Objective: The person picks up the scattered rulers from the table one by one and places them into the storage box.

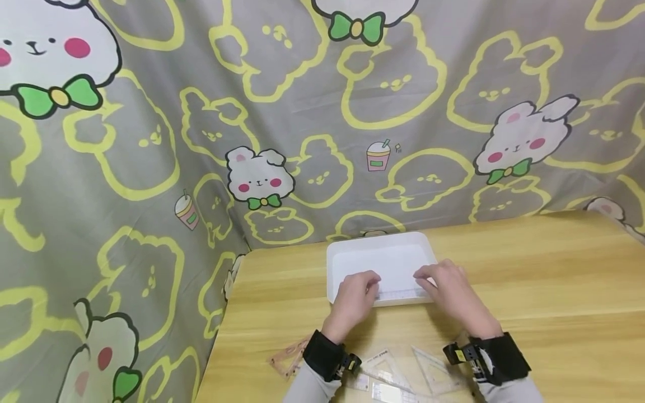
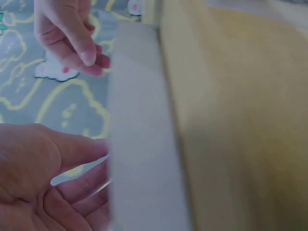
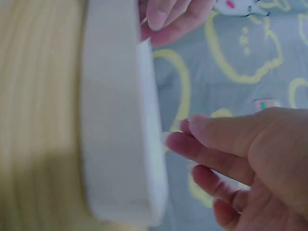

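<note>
Clear ruler [image 1: 398, 294] in white tray [image 1: 353, 254], between left hand [image 1: 355, 299] and right hand [image 1: 445, 285].

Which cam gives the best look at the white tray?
Head view: the whole white tray shows on the wooden table, with the left hand and right hand at its near edge. Both wrist views show only a blurred stretch of its outer wall.
</note>
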A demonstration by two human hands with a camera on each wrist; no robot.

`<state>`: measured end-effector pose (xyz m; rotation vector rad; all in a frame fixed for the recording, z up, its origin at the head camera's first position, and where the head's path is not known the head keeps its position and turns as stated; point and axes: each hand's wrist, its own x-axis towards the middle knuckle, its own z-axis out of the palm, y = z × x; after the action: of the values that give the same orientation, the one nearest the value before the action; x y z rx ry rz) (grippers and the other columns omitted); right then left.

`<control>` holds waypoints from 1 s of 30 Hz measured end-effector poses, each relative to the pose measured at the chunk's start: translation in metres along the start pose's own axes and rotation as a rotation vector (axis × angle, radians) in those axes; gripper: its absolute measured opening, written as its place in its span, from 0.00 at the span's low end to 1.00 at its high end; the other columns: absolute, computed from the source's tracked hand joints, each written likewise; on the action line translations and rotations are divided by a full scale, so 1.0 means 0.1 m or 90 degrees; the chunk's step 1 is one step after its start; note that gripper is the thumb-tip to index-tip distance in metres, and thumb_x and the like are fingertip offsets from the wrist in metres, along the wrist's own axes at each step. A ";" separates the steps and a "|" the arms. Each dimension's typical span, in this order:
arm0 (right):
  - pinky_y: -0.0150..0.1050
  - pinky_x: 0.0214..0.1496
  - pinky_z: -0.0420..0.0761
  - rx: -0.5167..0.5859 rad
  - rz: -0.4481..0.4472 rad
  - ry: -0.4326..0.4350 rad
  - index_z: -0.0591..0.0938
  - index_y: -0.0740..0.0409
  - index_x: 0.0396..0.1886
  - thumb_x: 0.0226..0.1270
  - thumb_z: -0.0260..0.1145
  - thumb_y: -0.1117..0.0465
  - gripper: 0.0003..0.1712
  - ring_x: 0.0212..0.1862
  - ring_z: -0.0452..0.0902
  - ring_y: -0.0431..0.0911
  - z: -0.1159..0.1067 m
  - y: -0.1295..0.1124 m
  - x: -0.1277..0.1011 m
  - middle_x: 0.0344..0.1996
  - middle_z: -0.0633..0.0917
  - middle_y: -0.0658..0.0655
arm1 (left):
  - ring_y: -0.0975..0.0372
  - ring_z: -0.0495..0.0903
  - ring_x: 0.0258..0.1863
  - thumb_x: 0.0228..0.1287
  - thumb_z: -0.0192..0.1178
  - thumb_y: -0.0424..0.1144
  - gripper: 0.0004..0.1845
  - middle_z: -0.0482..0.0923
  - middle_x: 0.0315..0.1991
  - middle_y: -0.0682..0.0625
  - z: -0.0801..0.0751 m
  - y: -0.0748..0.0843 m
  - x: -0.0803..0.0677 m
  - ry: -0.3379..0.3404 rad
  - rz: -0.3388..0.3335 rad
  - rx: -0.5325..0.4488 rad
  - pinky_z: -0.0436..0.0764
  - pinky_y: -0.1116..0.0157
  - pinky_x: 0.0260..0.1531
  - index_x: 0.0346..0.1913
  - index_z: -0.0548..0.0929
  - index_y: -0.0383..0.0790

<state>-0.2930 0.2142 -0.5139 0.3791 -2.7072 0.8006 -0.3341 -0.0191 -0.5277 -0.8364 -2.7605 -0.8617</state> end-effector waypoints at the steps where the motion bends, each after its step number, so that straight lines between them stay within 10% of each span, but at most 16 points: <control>1: 0.52 0.43 0.71 -0.003 -0.007 -0.010 0.91 0.61 0.40 0.66 0.73 0.66 0.05 0.39 0.78 0.53 -0.03 -0.03 0.02 0.37 0.92 0.56 | 0.61 0.88 0.44 0.72 0.64 0.32 0.08 0.90 0.44 0.49 -0.04 0.03 0.00 0.001 0.007 0.000 0.84 0.66 0.46 0.49 0.89 0.40; 12: 0.43 0.39 0.85 0.091 -0.081 -0.189 0.87 0.60 0.42 0.59 0.78 0.64 0.12 0.35 0.83 0.46 -0.04 -0.62 0.00 0.35 0.89 0.55 | 0.61 0.83 0.40 0.65 0.75 0.44 0.17 0.85 0.42 0.49 -0.50 0.31 -0.23 -0.087 0.024 0.074 0.79 0.69 0.36 0.52 0.86 0.42; 18: 0.52 0.47 0.84 0.121 -0.040 -0.278 0.85 0.62 0.50 0.53 0.79 0.66 0.23 0.42 0.82 0.51 0.10 -0.73 -0.12 0.44 0.88 0.59 | 0.66 0.81 0.38 0.59 0.78 0.44 0.17 0.85 0.42 0.54 -0.43 0.33 -0.38 -0.213 0.041 0.129 0.78 0.70 0.38 0.50 0.88 0.46; 24: 0.40 0.34 0.76 0.131 0.004 -0.351 0.79 0.58 0.30 0.43 0.81 0.70 0.19 0.30 0.73 0.45 0.29 -0.85 -0.21 0.27 0.81 0.51 | 0.66 0.72 0.30 0.47 0.84 0.54 0.22 0.75 0.31 0.59 -0.30 0.32 -0.56 -0.306 0.009 0.181 0.72 0.70 0.30 0.33 0.82 0.48; 30: 0.43 0.38 0.79 0.065 0.064 -0.371 0.78 0.55 0.28 0.34 0.85 0.71 0.24 0.32 0.73 0.45 0.38 -0.93 -0.27 0.26 0.79 0.49 | 0.62 0.71 0.38 0.43 0.83 0.64 0.39 0.72 0.38 0.55 -0.20 0.32 -0.68 -0.340 -0.019 0.188 0.73 0.68 0.36 0.53 0.81 0.44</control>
<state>-0.2457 0.1219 -0.5089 0.5790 -3.2494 0.9851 -0.2604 -0.0401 -0.5147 -1.0958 -3.2384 -0.2330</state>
